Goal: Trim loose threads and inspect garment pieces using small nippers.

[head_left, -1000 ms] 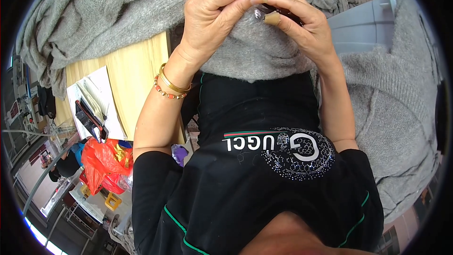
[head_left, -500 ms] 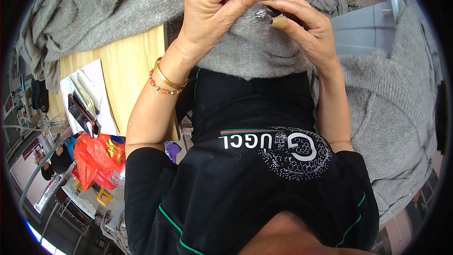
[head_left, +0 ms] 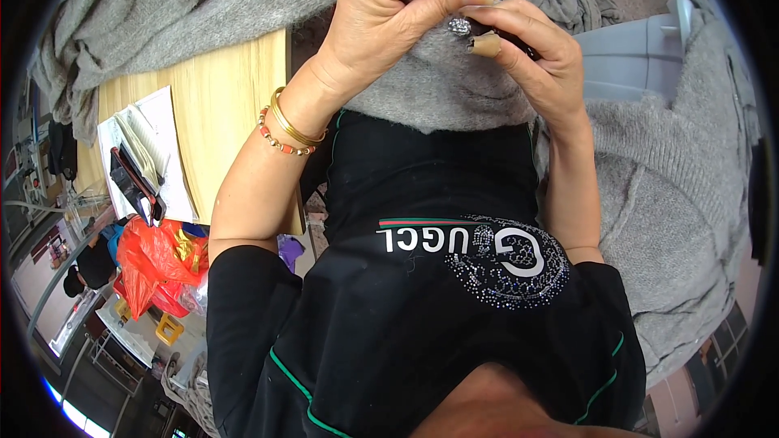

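Note:
My left hand, with a gold bangle and a beaded bracelet on its wrist, is closed in a pinch at the top of the view. Its thumb tip meets the fingertips of my right hand, also closed. A tan sleeve-like cover wraps the right thumb. Just below the pinch shows a small round sparkly silver piece. Beneath both hands, grey fuzzy knit fabric lies across my lap. What the fingertips grip is too small or hidden to make out.
More grey knit is heaped on a pale wooden table at left, near papers and a dark wallet-like item. Red plastic bags sit below. On the right, a blue-grey plastic tub stands with grey knit over it.
Both hands have shifted slightly to the right, still pinched together. The sparkly piece has shifted right with them.

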Available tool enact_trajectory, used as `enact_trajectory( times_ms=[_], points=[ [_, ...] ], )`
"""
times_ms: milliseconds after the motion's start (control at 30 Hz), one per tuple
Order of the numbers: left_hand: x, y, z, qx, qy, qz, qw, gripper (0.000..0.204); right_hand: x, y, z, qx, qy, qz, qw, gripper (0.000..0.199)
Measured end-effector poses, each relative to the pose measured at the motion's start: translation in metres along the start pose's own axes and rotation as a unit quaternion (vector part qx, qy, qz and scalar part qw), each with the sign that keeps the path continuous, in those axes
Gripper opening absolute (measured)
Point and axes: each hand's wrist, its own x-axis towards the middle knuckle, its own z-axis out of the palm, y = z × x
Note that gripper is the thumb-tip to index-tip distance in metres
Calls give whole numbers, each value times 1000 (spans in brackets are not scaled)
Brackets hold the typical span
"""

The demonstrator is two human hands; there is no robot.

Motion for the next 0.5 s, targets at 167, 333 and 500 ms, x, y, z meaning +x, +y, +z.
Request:
enact_trajectory(
  times_ms=[167,333,500],
  points=[
    [11,39,2,60,3,-276,959,9,-3,-1,3,5,-5,8,1000,27],
    [6,28,-2,-150,105,-447,876,23,-5,3,12,239,84,125,959,41],
    [2,17,-9,-231,59,-331,913,38,-15,22,21,148,12,225,963,34]
  ],
)
